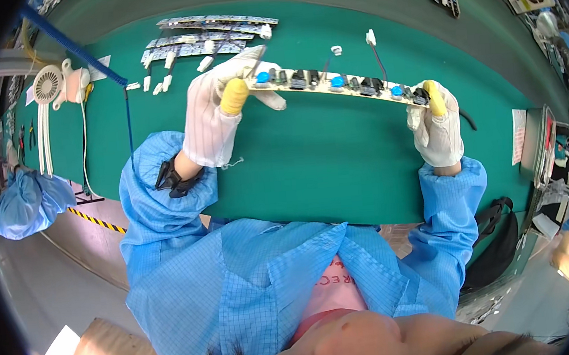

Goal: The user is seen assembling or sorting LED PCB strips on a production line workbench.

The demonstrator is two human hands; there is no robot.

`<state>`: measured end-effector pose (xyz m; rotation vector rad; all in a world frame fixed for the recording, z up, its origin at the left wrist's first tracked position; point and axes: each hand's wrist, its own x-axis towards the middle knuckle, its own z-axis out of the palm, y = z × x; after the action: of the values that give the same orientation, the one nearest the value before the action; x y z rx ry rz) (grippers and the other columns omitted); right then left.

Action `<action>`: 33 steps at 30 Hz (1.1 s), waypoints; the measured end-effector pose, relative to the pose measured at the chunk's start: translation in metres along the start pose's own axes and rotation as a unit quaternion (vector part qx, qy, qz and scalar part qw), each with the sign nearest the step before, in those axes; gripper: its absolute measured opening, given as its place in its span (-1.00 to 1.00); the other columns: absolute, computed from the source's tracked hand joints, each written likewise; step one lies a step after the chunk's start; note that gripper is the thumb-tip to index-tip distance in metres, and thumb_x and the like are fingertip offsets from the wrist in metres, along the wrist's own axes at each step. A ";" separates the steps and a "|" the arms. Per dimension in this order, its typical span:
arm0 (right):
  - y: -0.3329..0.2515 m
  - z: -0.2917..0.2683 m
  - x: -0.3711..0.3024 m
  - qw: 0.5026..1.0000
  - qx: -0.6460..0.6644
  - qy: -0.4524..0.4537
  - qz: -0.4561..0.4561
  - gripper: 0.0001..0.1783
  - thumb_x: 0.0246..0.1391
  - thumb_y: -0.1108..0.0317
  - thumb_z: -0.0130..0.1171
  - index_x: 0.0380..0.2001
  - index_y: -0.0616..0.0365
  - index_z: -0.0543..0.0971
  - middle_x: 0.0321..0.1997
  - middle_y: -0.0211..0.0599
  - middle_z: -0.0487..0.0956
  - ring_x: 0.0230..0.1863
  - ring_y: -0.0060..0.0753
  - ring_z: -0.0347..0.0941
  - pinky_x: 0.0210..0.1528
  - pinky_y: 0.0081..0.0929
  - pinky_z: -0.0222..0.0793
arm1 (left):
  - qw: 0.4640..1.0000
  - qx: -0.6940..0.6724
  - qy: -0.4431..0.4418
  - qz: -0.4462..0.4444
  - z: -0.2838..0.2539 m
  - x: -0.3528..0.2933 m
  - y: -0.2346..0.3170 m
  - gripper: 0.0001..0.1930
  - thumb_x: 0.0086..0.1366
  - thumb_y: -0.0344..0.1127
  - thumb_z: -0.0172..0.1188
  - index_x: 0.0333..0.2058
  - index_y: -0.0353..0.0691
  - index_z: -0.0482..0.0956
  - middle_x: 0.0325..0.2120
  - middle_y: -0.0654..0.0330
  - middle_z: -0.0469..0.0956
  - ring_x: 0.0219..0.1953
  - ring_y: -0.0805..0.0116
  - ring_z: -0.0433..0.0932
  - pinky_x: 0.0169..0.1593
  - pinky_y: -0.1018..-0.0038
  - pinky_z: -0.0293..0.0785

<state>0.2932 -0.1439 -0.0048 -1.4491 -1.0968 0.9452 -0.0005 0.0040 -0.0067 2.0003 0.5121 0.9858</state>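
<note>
A long, narrow circuit board [348, 87] is held up level above the green mat, its blue round parts and black components showing. My left hand [220, 102], in a white glove with a yellow thumb cover, grips the board's left end. At the right end, my right hand [437, 123] pinches it, gloved the same way. Dark leads with white connectors rise behind the board; one white connector [371, 37] lies on the mat past it. A black wrist strap [175, 179] is around my left wrist.
Several similar circuit boards [202, 43] with white connectors are piled at the far left. A small white fan [50, 84] stands on the left, near a hanging blue coiled cord [80, 50]. At the right edge sits a metal tray [540, 145]. Another person's blue sleeve [33, 203] shows at left.
</note>
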 end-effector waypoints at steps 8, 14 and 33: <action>-0.012 0.004 -0.002 0.993 0.113 -0.009 -0.030 -0.60 0.25 0.06 -0.03 -0.23 0.25 0.46 -0.51 -0.34 0.49 -0.74 -0.77 0.24 -0.73 -0.81 0.09 | 0.992 -0.019 0.063 -0.109 0.009 -0.005 -0.005 -0.72 0.37 -0.27 -0.02 -0.09 -0.31 0.53 -0.26 0.13 0.56 -0.26 0.42 0.51 -0.14 0.53 0.39; 0.003 -0.007 0.000 0.991 0.109 -0.047 -0.054 -0.51 0.20 -0.05 0.02 -0.24 0.26 0.48 -0.45 -0.34 0.51 -0.61 -0.66 0.35 -0.58 -0.75 0.25 | 0.992 0.065 0.068 -0.080 0.012 -0.001 -0.001 -0.73 0.39 -0.28 -0.07 -0.09 -0.29 0.52 -0.23 0.12 0.55 -0.26 0.42 0.48 -0.11 0.51 0.37; 0.006 0.012 0.010 0.981 -0.014 -0.176 0.082 -0.46 0.01 0.37 0.17 0.08 0.22 0.30 -0.25 -0.34 0.48 -0.39 -0.57 0.43 -0.43 -0.70 0.35 | 0.980 0.006 0.180 -0.087 -0.044 0.060 0.002 -0.81 0.26 -0.49 -0.06 -0.21 -0.25 0.51 -0.31 0.20 0.49 -0.33 0.45 0.50 -0.14 0.54 0.40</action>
<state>0.2859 -0.1310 -0.0128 -1.4445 -1.2622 1.3464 0.0018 0.0639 0.0377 1.7561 0.8768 1.2415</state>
